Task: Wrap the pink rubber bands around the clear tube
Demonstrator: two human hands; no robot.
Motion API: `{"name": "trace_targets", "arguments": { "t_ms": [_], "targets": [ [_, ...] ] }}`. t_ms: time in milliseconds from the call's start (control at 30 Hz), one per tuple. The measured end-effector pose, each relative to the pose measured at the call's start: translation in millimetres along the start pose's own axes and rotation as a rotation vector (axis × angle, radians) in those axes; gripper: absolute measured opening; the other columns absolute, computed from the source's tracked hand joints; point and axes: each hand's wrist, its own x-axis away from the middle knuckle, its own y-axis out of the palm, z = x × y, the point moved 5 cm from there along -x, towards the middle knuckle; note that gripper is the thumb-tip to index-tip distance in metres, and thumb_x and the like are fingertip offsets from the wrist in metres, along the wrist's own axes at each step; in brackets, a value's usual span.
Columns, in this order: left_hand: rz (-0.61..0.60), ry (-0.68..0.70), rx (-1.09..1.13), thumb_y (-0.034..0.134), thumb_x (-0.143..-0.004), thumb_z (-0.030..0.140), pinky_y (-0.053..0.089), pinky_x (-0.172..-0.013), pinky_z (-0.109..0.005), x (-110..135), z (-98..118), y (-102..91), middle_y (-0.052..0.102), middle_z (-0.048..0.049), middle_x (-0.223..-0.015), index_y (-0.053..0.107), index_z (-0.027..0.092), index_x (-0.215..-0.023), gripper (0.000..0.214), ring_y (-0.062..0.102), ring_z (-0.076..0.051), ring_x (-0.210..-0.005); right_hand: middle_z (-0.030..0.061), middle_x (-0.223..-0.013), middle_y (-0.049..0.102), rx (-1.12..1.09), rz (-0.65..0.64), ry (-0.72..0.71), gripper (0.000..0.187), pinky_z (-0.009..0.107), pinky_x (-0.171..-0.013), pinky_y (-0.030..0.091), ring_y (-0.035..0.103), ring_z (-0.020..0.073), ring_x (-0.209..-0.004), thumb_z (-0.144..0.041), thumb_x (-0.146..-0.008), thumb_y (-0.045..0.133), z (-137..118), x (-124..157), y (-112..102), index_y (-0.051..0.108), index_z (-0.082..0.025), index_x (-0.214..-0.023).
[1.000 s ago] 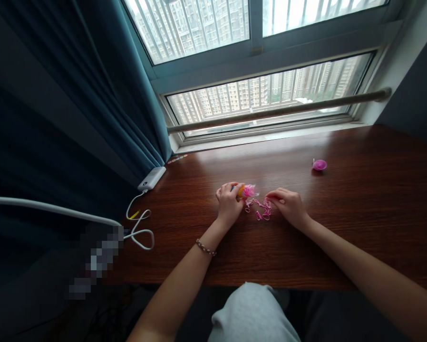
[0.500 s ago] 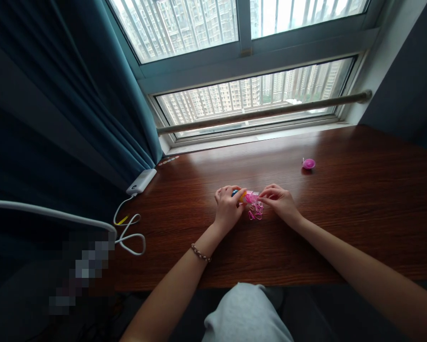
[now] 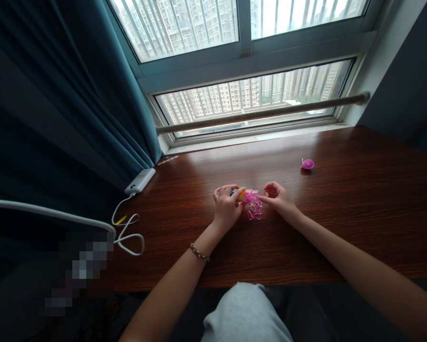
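My left hand [image 3: 228,205] is closed round a small clear bottle [image 3: 242,194] lying on its side, with yellow and blue on its near part and pink pieces inside. Its mouth points right. Just below that mouth, several thin pink loops [image 3: 255,210] lie in a loose heap on the table; whether they are clips or bands I cannot tell. My right hand [image 3: 280,200] is at the mouth, one fingertip close to or touching the pink pieces and the other fingers curved apart from it. I see nothing held there. Farther back right lies a round pink cap [image 3: 307,164].
The brown wooden table [image 3: 356,213] reaches to the window sill. At its left stand a white box-like device [image 3: 140,181] with a white cable [image 3: 131,237], and a yellow strip [image 3: 121,220]. A blue curtain [image 3: 102,85] hangs at the left, and a rail [image 3: 263,115] crosses the window.
The fingers of my right hand have come apart from a pinch at the bottle's mouth. The pink heap looks slightly more spread. My left hand keeps the bottle in about the same place.
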Motion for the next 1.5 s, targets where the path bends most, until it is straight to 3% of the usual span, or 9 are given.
{"name": "trace_targets", "arguments": {
  "t_ms": [67, 167, 267, 367, 733, 1167, 1333, 1500],
  "targets": [
    [0.042, -0.056, 0.001, 0.062, -0.072, 0.033, 0.026, -0.094, -0.04, -1.2, -5.3, -2.3, 0.056, -0.0047, -0.108, 0.058, 0.026, -0.107, 0.036, 0.047, -0.022, -0.102, -0.004, -0.064, 0.052, 0.0, -0.003, -0.013, 0.038, 0.023, -0.048, 0.04, 0.049, 0.0097, -0.052, -0.044, -0.063, 0.068, -5.0, 0.3, -1.8, 0.048, -0.02, -0.083],
    [0.103, -0.133, 0.003, 0.061, -0.073, 0.035, 0.028, -0.092, -0.039, -2.8, -12.5, -6.5, 0.056, -0.0048, -0.106, 0.057, 0.025, -0.108, 0.037, 0.047, -0.022, -0.101, 0.0, -0.069, 0.058, 0.269, -0.001, -0.105, 0.027, 0.026, -0.053, 0.044, 0.053, 0.0123, -0.058, -0.039, -0.068, 0.065, -10.9, 2.7, -3.7, 0.055, -0.019, -0.082],
    [0.126, -0.167, 0.002, 0.061, -0.073, 0.035, 0.03, -0.091, -0.038, -4.0, -16.5, -8.7, 0.056, -0.0042, -0.106, 0.056, 0.025, -0.108, 0.037, 0.047, -0.022, -0.101, 0.0027, -0.078, 0.059, 0.566, -0.1, -0.241, 0.015, 0.028, -0.063, 0.046, 0.055, 0.014, -0.067, -0.031, -0.071, 0.064, -11.8, 7.5, 3.4, 0.063, -0.02, -0.081],
    [0.116, -0.164, -0.003, 0.062, -0.072, 0.035, 0.03, -0.09, -0.038, -4.2, -17.6, -7.8, 0.056, -0.0041, -0.106, 0.056, 0.026, -0.108, 0.037, 0.047, -0.022, -0.101, 0.0032, -0.08, 0.059, 0.65, -0.204, -0.286, 0.008, 0.027, -0.066, 0.045, 0.056, 0.0139, -0.07, -0.024, -0.075, 0.061, -7.5, 10.9, 10.6, 0.066, -0.021, -0.078],
    [0.078, -0.146, -0.015, 0.063, -0.071, 0.034, 0.028, -0.092, -0.039, -2.4, -18.6, -2.1, 0.056, -0.0045, -0.109, 0.057, 0.027, -0.108, 0.038, 0.046, -0.023, -0.104, 0.0014, -0.071, 0.064, 0.623, -0.2, -0.342, 0.014, 0.024, -0.061, 0.044, 0.057, 0.013, -0.064, -0.011, -0.074, 0.056, -10.3, 11.0, 12.2, 0.067, -0.019, -0.069],
    [0.006, -0.122, -0.05, 0.063, -0.071, 0.029, 0.026, -0.093, -0.042, -1.7, -18.0, 2.1, 0.056, -0.0043, -0.11, 0.058, 0.029, -0.107, 0.036, 0.044, -0.024, -0.105, 0.0029, -0.075, 0.068, 0.296, 0.118, -0.217, 0.013, 0.03, -0.069, 0.051, 0.064, 0.0174, -0.07, -0.03, -0.072, 0.061, -23.5, 8.4, -8.3, 0.067, -0.019, -0.076],
    [-0.019, -0.103, -0.045, 0.062, -0.072, 0.028, 0.025, -0.094, -0.042, -1.8, -15.4, 2.0, 0.056, -0.0039, -0.11, 0.059, 0.029, -0.107, 0.036, 0.044, -0.024, -0.105, 0.0038, -0.078, 0.068, 0.226, 0.115, -0.208, 0.016, 0.032, -0.073, 0.052, 0.063, 0.0181, -0.073, -0.033, -0.073, 0.061, -22.5, 7.6, -8.9, 0.067, -0.019, -0.078],
    [-0.018, -0.072, -0.038, 0.062, -0.071, 0.029, 0.025, -0.094, -0.044, -1.1, -11.7, 2.9, 0.056, -0.0046, -0.109, 0.059, 0.029, -0.107, 0.035, 0.043, -0.024, -0.104, 0.0041, -0.082, 0.064, 0.282, 0.061, -0.314, 0.013, 0.03, -0.07, 0.051, 0.061, 0.0172, -0.076, -0.032, -0.074, 0.062, -30.8, 11.8, -1.9, 0.068, -0.02, -0.076]
  ]
}}
